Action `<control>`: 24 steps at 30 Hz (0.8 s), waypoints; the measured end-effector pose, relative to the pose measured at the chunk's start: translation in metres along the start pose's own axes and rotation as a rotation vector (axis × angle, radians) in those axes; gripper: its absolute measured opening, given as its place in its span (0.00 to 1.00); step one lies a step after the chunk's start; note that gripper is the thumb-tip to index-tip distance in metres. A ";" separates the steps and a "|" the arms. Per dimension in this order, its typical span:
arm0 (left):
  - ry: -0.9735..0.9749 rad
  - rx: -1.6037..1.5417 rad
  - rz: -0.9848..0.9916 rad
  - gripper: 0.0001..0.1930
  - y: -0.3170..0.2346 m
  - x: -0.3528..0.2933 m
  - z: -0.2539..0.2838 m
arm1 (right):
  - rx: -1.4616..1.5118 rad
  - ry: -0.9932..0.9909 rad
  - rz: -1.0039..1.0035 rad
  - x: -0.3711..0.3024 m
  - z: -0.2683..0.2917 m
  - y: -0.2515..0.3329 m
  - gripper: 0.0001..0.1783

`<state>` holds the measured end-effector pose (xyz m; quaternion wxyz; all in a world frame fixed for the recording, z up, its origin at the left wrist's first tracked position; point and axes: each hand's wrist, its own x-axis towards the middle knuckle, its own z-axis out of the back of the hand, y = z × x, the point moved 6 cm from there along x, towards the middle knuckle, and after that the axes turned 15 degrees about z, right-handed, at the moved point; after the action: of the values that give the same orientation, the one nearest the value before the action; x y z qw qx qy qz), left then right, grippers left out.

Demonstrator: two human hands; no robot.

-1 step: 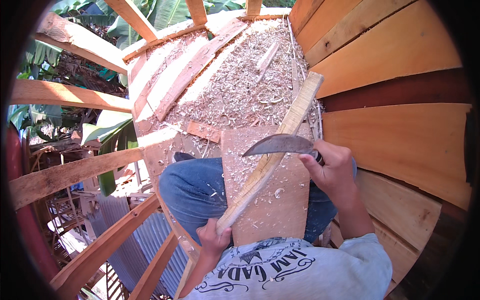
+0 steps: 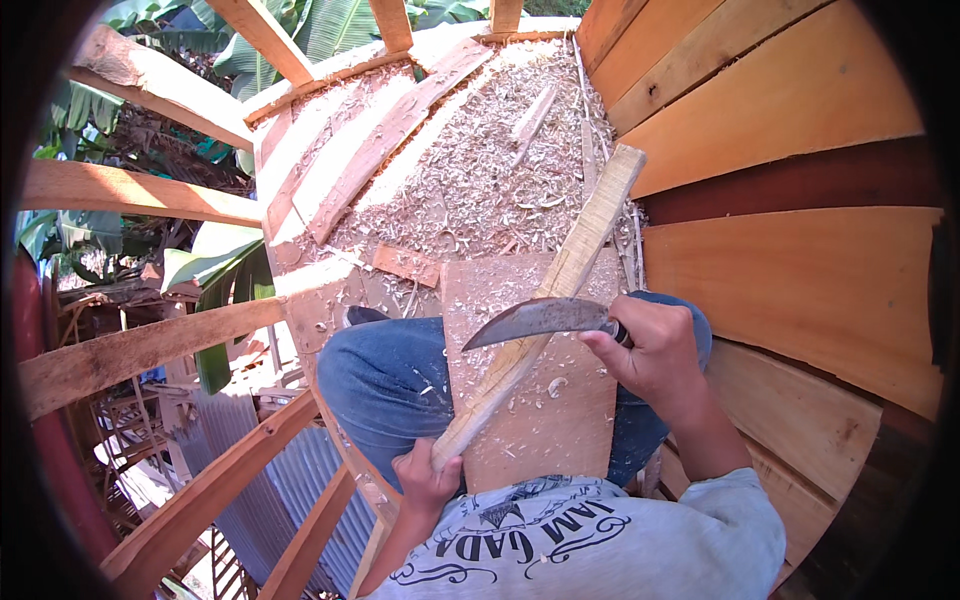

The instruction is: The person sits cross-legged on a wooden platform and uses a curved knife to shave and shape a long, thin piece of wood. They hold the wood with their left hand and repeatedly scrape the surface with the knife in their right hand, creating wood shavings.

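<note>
My left hand [image 2: 427,474] is closed round the near end of a long wooden stick [image 2: 580,245], which slants up and away to the right over my lap. In my right hand [image 2: 655,350] is the dark handle of a curved knife [image 2: 535,322]. Its broad, dull-grey blade lies across the stick around the middle and points left. Beneath the stick, a flat board [image 2: 545,430] rests between my knees, dotted with pale shavings. Whether the cutting edge touches the wood I cannot tell.
Wood shavings [image 2: 480,190] cover the floor ahead, with a long plank [image 2: 390,135] and a short wood piece [image 2: 407,264] lying there. A plank wall [image 2: 780,270] rises close on my right. Spaced wooden rails [image 2: 150,345] stand left, with banana leaves [image 2: 330,45] beyond.
My right hand has drawn the knife nearer to me and slightly left along the stick. My left hand and the stick stay almost still.
</note>
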<state>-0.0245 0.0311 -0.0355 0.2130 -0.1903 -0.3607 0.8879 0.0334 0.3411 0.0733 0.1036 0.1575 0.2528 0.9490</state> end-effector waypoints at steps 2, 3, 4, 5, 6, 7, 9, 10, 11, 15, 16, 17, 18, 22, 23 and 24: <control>-0.012 0.006 -0.005 0.26 -0.001 0.002 -0.001 | -0.001 -0.049 -0.042 -0.001 0.004 -0.008 0.24; -0.015 0.011 -0.004 0.26 -0.001 0.000 -0.001 | -0.013 -0.092 -0.122 -0.001 0.011 -0.024 0.24; -0.018 0.016 -0.002 0.26 -0.002 -0.001 -0.002 | -0.026 -0.134 -0.201 -0.002 0.019 -0.038 0.23; -0.015 0.017 -0.001 0.26 -0.002 -0.001 -0.001 | 0.014 -0.158 -0.316 -0.004 0.024 -0.051 0.23; -0.012 0.019 0.000 0.26 -0.001 -0.001 0.000 | 0.012 -0.121 -0.270 -0.004 0.023 -0.045 0.23; -0.009 0.020 0.001 0.25 0.000 -0.002 0.000 | 0.010 -0.083 -0.224 -0.007 0.019 -0.034 0.23; -0.028 0.010 -0.023 0.25 0.002 -0.002 -0.001 | -0.007 0.003 -0.034 -0.011 0.005 -0.004 0.23; -0.037 0.006 -0.035 0.25 0.002 -0.001 -0.002 | -0.027 0.017 -0.044 -0.010 0.007 -0.004 0.24; -0.041 0.004 -0.031 0.25 0.001 -0.001 -0.002 | -0.049 0.039 -0.055 -0.010 0.009 -0.004 0.24; -0.033 0.027 -0.030 0.25 -0.005 -0.001 -0.001 | -0.080 -0.072 -0.236 -0.015 0.017 -0.035 0.24; -0.027 0.040 -0.034 0.25 -0.004 -0.002 0.000 | -0.062 -0.104 -0.287 -0.016 0.020 -0.041 0.24; -0.034 0.035 -0.039 0.25 -0.003 -0.002 0.000 | -0.056 -0.120 -0.267 -0.015 0.023 -0.035 0.24; -0.042 0.031 -0.048 0.25 -0.003 -0.001 -0.001 | -0.027 -0.066 -0.183 -0.014 0.018 -0.022 0.25; -0.048 0.023 -0.047 0.24 -0.001 0.000 -0.002 | -0.016 0.001 -0.072 -0.010 0.010 -0.002 0.25; -0.053 0.023 -0.042 0.24 -0.002 -0.001 -0.002 | -0.046 -0.044 -0.131 -0.008 0.016 -0.019 0.25; -0.058 0.025 -0.039 0.24 -0.004 0.000 -0.002 | -0.075 -0.092 -0.192 -0.009 0.022 -0.034 0.24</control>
<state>-0.0226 0.0345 -0.0338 0.2220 -0.1549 -0.3593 0.8931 0.0535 0.3768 0.0716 0.2113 0.1717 0.2259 0.9353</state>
